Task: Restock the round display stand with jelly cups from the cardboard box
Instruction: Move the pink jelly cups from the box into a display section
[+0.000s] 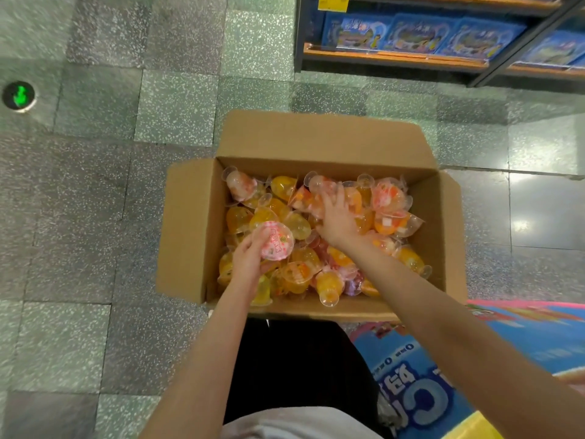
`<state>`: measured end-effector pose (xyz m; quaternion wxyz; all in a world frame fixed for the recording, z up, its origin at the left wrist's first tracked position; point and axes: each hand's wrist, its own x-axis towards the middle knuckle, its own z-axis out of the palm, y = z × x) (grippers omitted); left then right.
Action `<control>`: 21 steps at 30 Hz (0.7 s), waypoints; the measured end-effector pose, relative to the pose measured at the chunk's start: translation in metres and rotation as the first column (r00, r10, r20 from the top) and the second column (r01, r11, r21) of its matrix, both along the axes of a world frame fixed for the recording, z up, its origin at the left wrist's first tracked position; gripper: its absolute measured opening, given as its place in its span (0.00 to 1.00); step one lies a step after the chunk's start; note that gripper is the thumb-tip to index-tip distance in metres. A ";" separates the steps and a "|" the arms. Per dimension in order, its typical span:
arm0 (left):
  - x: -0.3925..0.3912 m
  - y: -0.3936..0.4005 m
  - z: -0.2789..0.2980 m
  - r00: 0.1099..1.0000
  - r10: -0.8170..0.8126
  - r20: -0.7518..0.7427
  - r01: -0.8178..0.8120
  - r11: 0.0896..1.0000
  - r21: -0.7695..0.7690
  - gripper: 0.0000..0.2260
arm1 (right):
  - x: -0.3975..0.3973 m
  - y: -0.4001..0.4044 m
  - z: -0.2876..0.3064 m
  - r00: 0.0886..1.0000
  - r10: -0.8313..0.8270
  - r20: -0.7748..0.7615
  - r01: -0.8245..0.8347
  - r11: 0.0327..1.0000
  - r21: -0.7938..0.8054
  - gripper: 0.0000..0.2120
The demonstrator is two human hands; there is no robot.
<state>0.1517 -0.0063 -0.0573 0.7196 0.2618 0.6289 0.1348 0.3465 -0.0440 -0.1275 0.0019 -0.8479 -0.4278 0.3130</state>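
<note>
An open cardboard box [190, 229] stands on the floor below me, filled with several clear jelly cups in orange, yellow and pink. My left hand [248, 264] holds a pink-lidded jelly cup [277, 240] just above the pile at the box's left side, lid facing up. My right hand [337, 217] reaches deep into the middle of the box, with its fingers spread over a pink jelly cup [319, 188] near the far wall. Whether those fingers grip it is hidden. The round display stand [522, 337] shows only as a blue and pink edge at lower right.
A store shelf [395, 58] with blue packages stands beyond the box at upper right. A green floor light [19, 95] sits at far left. Speckled floor tiles surround the box. My dark trousers [300, 369] are right below the box's near flap.
</note>
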 end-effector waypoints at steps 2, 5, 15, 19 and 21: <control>0.004 -0.001 -0.001 0.999 0.030 -0.016 -0.030 1.000 0.001 0.15 | 0.005 0.008 -0.009 0.999 -0.013 0.050 0.011 0.999 0.040 0.37; 0.006 -0.002 -0.005 0.998 0.040 -0.052 -0.041 0.999 -0.006 0.16 | 0.010 0.015 -0.015 0.993 0.000 0.122 -0.009 0.997 0.075 0.30; 0.013 -0.003 0.001 0.998 -0.064 0.009 0.064 0.998 -0.021 0.05 | -0.009 -0.027 0.016 0.918 -0.300 -0.261 0.387 0.822 0.418 0.29; 0.014 -0.001 0.006 0.988 -0.147 0.050 0.146 0.989 0.011 0.10 | -0.029 -0.055 0.031 0.828 -0.392 -0.401 0.544 0.736 0.403 0.27; 0.012 -0.002 0.008 0.978 -0.195 0.070 0.194 0.981 0.026 0.12 | -0.041 -0.071 0.037 0.739 -0.483 -0.470 0.658 0.665 0.353 0.26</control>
